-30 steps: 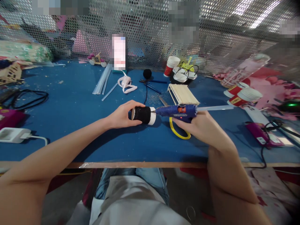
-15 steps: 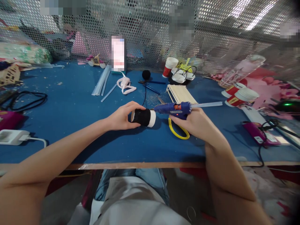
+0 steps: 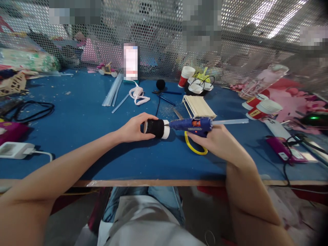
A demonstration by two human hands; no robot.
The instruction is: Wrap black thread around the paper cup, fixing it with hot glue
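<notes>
Your left hand [image 3: 134,129] clasps the black-wrapped cup [image 3: 155,128]; your right [image 3: 220,140] wraps round the blue glue gun [image 3: 193,125].

- A smartphone [image 3: 131,62] stands upright before the perforated metal screen [image 3: 159,32].
- A pale ribbon [image 3: 137,94] lies loosely in front of it.
- A small wheeled toy [image 3: 108,70] rests to the left.
- Red-and-white paper cups [image 3: 263,109] are near a clear plastic bottle [image 3: 269,78], at right.
- A white charger [image 3: 16,150] lies at the left edge.

A white cylinder wrapped in black cord [image 3: 155,128] lies sideways, bare end towards three o'clock. Just there, a blue plastic glue gun [image 3: 191,124] points towards nine o'clock.
</notes>
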